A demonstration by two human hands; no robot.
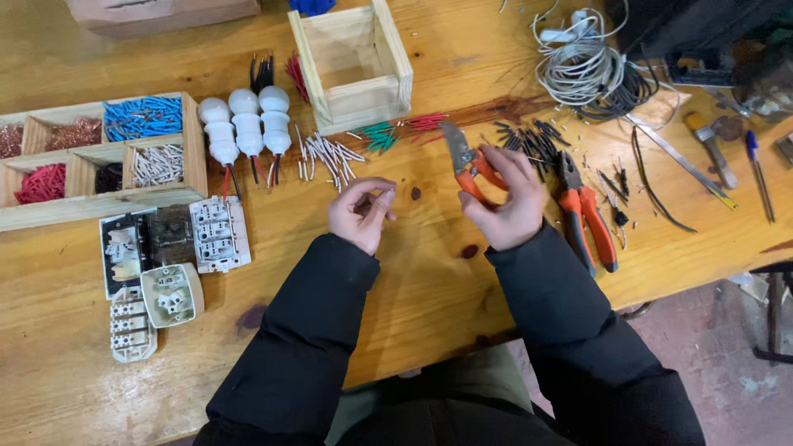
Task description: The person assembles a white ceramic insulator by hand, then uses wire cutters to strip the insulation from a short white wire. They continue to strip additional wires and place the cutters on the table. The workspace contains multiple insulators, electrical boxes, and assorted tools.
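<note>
Already you have a good deal sorted: beyond your left hand (pixel 361 213), the divided wooden tray (pixel 195 140) holds blue, red, white, dark and coppery bits in separate compartments, and loose piles of white pieces (pixel 329 157), green pieces (pixel 380 135) and red pieces (pixel 427 122) lie on the table (pixel 429 289) just past both hands. Black pieces (pixel 529 136) are scattered past your right hand (pixel 505 202).

Your right hand is curled closed around the orange handles of a small cutter (pixel 464 161), its grey blades pointing up and away from you, slightly parted. Your left hand is half closed, thumb and fingertips pinched together; it seems to hold a short, thin piece of wire, though it is too small to be sure. The two hands are near each other but apart, the cutter not yet at whatever the left fingers pinch.

Plenty looks left. The coil of grey and black cable (pixel 582 74) well beyond your right hand is still wound up, and the open wooden box (pixel 351 62) ahead of you is bare inside. Larger orange pliers (pixel 582 211) lie idle just to the right of your right hand. Three white lamp holders (pixel 246 124) and several switch and socket parts (pixel 169 256) sit to the left of your left hand, untouched.
</note>
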